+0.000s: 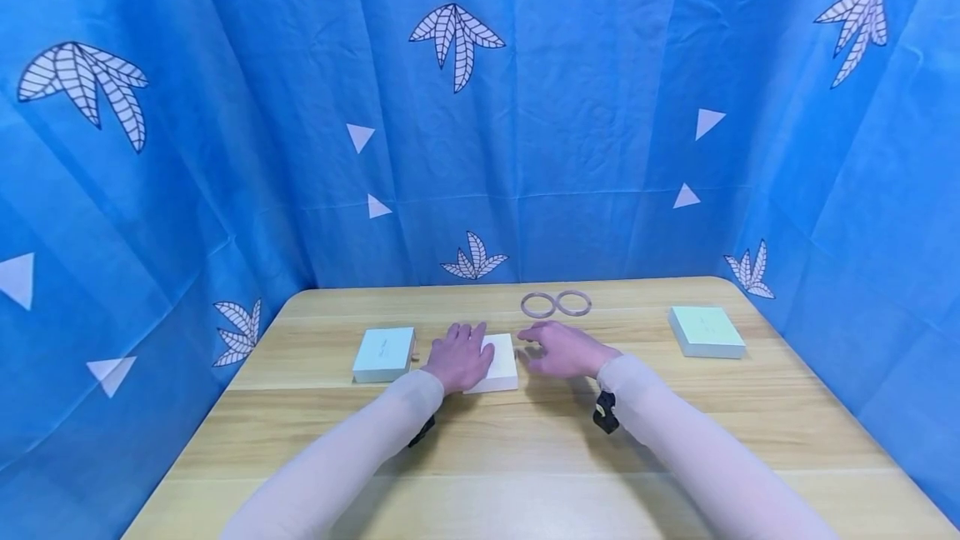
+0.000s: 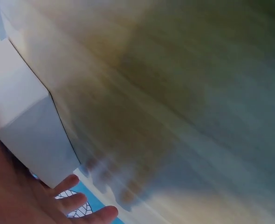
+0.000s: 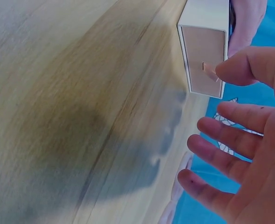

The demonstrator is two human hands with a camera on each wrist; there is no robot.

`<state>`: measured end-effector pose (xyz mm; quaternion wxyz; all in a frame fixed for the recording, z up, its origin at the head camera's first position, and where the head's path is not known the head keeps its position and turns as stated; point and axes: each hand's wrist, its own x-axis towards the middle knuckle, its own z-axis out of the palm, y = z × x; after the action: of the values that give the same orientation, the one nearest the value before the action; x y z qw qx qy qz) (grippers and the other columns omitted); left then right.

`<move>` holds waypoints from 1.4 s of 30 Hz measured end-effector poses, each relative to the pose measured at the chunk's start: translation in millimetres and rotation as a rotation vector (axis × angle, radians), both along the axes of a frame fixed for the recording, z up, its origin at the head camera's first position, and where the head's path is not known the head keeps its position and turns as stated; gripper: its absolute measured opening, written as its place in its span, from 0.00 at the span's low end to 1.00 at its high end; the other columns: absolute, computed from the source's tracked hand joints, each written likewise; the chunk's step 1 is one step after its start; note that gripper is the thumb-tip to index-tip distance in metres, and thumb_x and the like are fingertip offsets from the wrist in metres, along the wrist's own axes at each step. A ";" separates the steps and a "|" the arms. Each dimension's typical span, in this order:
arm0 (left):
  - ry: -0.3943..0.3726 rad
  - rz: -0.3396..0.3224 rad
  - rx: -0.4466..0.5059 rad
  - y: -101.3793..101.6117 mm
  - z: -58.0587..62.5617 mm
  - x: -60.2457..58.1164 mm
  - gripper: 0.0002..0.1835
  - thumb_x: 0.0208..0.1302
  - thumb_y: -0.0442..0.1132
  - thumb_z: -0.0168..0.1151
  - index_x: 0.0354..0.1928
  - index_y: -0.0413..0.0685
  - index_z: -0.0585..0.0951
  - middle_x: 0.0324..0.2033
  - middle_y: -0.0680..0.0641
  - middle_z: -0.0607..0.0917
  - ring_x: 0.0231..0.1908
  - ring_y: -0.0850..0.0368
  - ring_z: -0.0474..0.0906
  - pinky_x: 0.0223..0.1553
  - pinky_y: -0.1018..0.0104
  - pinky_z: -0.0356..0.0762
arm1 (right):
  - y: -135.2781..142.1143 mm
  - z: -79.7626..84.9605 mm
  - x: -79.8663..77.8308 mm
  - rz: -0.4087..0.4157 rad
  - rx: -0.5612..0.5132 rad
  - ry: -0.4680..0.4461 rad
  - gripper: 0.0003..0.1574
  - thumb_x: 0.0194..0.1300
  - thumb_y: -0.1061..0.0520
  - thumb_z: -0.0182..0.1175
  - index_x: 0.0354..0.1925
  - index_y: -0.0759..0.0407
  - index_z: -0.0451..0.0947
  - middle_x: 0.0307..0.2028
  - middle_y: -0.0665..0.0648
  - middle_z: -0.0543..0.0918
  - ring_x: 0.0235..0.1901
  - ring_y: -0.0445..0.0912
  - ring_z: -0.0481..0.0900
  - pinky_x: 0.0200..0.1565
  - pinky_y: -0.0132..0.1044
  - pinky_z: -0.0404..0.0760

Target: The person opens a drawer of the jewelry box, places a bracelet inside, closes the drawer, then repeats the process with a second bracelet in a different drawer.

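The pale sleeves [image 1: 690, 444] led to a white box [image 1: 504, 363] between two hands — the left hand [image 1: 459, 359], fingers extended, against its left side, the right hand [image 1: 562, 350], loosely spread and empty, just beside the pull tab [image 3: 210, 71] on its right face.

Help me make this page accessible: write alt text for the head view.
A person's left hand lies against a small white box on a wooden table, the right hand beside it. A pale blue box sits left, a pale green box far right, two rings behind, blue curtain beyond.
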<state>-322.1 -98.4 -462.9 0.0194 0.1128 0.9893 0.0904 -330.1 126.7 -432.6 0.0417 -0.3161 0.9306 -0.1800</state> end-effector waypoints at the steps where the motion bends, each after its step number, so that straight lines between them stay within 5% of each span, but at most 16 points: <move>1: -0.002 0.003 0.003 -0.3 -0.2 0.2 0.36 0.77 0.59 0.31 0.78 0.49 0.58 0.75 0.37 0.62 0.76 0.37 0.53 0.68 0.32 0.59 | -0.3 -0.3 -0.4 0.000 0.000 0.002 0.31 0.71 0.46 0.60 0.66 0.57 0.75 0.65 0.58 0.78 0.64 0.54 0.77 0.66 0.52 0.73; 16: -0.017 0.065 0.021 0.6 -9.7 -6.4 0.39 0.76 0.63 0.31 0.80 0.47 0.51 0.78 0.39 0.55 0.78 0.40 0.48 0.71 0.33 0.56 | -4.6 -3.5 -5.3 0.025 -0.021 -0.006 0.27 0.69 0.50 0.63 0.63 0.58 0.78 0.61 0.58 0.81 0.62 0.54 0.78 0.66 0.52 0.74; 28: 0.017 0.062 0.028 2.0 -14.9 -3.6 0.39 0.76 0.63 0.29 0.80 0.49 0.51 0.77 0.38 0.57 0.77 0.40 0.50 0.69 0.33 0.58 | -5.0 -10.2 -10.1 0.077 -0.039 -0.001 0.23 0.67 0.55 0.64 0.59 0.60 0.81 0.53 0.59 0.86 0.49 0.51 0.84 0.57 0.48 0.81; 34: 0.011 0.071 0.035 3.0 -12.8 -3.2 0.38 0.77 0.62 0.31 0.80 0.49 0.52 0.77 0.37 0.57 0.78 0.40 0.49 0.70 0.33 0.56 | -9.2 -10.2 -13.9 0.143 -0.040 0.029 0.04 0.68 0.56 0.62 0.39 0.51 0.84 0.34 0.47 0.85 0.30 0.38 0.79 0.39 0.35 0.81; 42: 0.026 0.067 0.016 3.0 -9.2 -1.0 0.38 0.76 0.61 0.32 0.80 0.47 0.53 0.76 0.37 0.58 0.77 0.39 0.51 0.69 0.33 0.58 | -15.2 -11.0 -15.8 0.159 -0.018 0.056 0.12 0.69 0.57 0.60 0.27 0.46 0.78 0.25 0.43 0.79 0.23 0.36 0.74 0.32 0.32 0.77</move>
<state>-323.2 -95.4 -472.0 0.0025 0.0809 0.9919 0.0974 -345.9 111.5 -443.6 0.0270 -0.3942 0.9016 -0.1758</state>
